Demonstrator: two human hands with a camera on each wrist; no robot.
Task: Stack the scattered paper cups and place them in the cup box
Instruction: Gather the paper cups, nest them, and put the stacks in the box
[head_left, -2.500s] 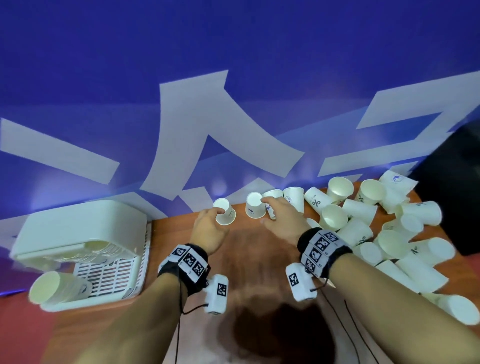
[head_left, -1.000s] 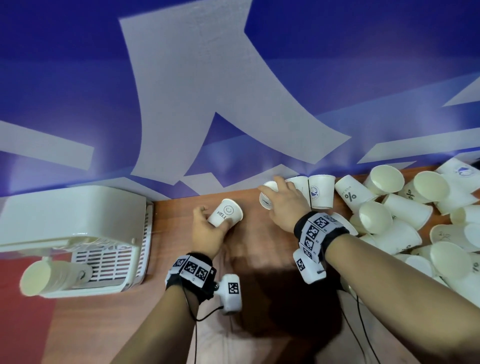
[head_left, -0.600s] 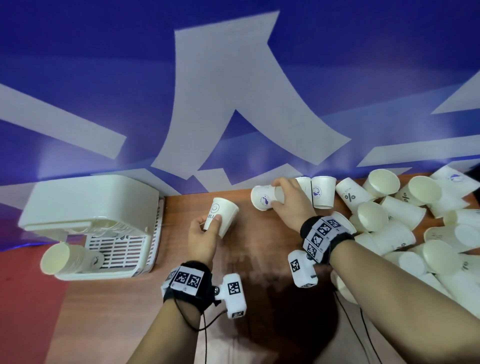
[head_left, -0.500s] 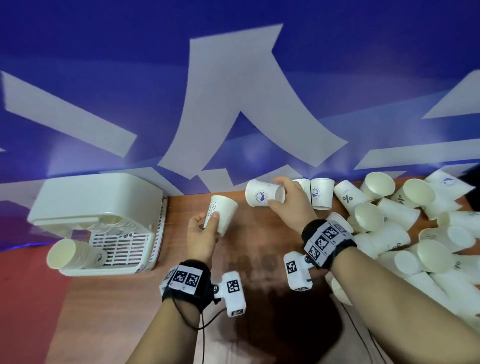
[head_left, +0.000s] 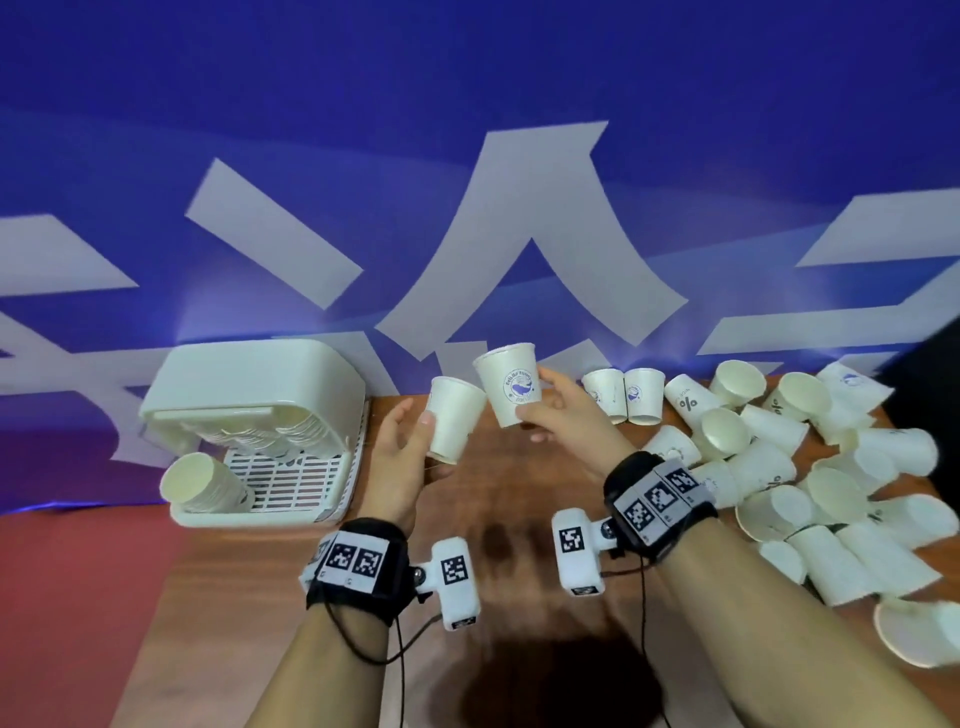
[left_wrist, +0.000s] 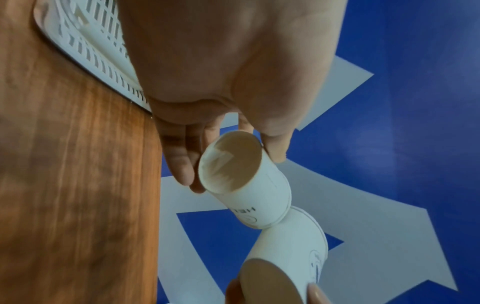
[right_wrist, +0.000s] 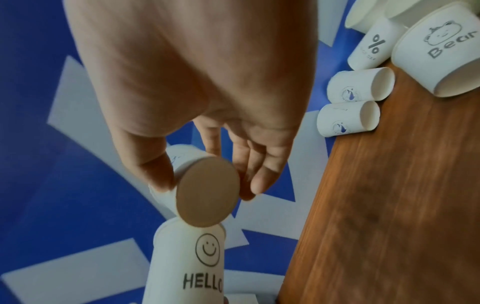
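My left hand (head_left: 410, 441) grips a white "HELLO" smiley cup (head_left: 453, 419) upright above the wooden table (head_left: 519, 597). My right hand (head_left: 550, 410) pinches a white cup with a blue logo (head_left: 510, 383), upright and a little higher, its side against the first cup's rim. In the left wrist view the HELLO cup (left_wrist: 246, 183) shows its base, the logo cup (left_wrist: 291, 259) beyond it. In the right wrist view the logo cup's base (right_wrist: 207, 191) sits by the HELLO cup's rim (right_wrist: 189, 259). The white cup box (head_left: 260, 415) stands at left, a cup stack (head_left: 200, 483) lying in it.
Several loose white cups (head_left: 779, 467) lie heaped on the right half of the table, two standing upside down (head_left: 623, 395) by the blue wall (head_left: 467, 156). A red surface (head_left: 78, 597) lies beyond the table's left edge.
Both hands have lifted their cups off the table and brought them together. The right hand turned its logo cup from lying sideways to upright, beside and above the left cup.
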